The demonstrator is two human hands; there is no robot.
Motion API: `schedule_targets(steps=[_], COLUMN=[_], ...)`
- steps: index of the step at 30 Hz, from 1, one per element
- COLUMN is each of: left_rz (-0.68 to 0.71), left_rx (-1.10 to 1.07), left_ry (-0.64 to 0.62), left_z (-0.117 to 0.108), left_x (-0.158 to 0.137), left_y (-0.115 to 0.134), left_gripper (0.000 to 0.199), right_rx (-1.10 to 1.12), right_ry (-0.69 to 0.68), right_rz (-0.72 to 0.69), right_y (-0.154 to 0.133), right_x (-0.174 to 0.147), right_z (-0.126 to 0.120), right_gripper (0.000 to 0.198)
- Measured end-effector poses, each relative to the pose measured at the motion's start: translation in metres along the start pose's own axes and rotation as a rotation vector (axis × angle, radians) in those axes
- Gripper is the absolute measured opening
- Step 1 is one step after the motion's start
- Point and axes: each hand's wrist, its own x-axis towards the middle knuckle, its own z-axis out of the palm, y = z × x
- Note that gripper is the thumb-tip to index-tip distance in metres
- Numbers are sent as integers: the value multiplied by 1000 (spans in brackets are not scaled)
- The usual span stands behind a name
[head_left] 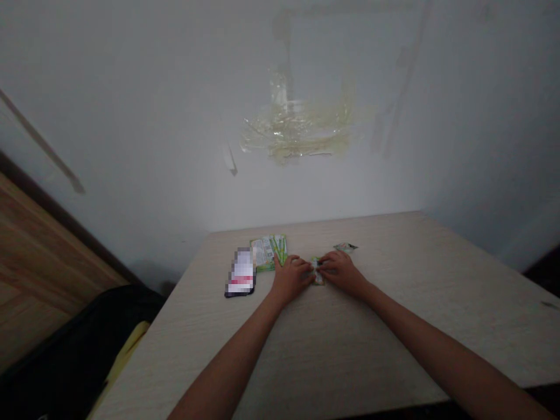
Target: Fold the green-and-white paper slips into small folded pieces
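Observation:
A small green-and-white printed packet (319, 279) lies on the table between my hands, mostly covered by fingertips. My left hand (291, 276) has its fingers closed together on the packet's left edge. From the other side, my right hand (343, 273) pinches the packet's right edge. Whether it is paper or a sachet I cannot tell. Several flat green-and-white printed packets (263, 252) lie overlapping just beyond my left hand. A small crumpled piece of similar print (345, 247) rests behind my right hand.
A phone (241, 273) with a blurred lit screen lies left of my left hand, against the printed packets. The pale wooden table (350, 350) meets a white wall (175, 116) with yellowed tape (301, 128). Dark and yellow cloth (126, 344) sits beyond the table's left edge.

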Motion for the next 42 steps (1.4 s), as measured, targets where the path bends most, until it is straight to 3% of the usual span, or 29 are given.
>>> schedule_targets(steps=[9, 33, 42], left_rz=[-11, -17, -19], left_rx=[24, -30, -35], left_ry=[2, -20, -23], left_z=[2, 5, 2], left_x=[0, 2, 1], left_y=[0, -4, -3], left_gripper=[20, 19, 21], right_rx=[-74, -462, -372], right_ry=[-8, -97, -45], right_rz=[-6, 156, 171], right_y=[-5, -25, -17], right_x=[1, 17, 16], right_z=[-3, -2, 1], right_gripper=[15, 24, 23])
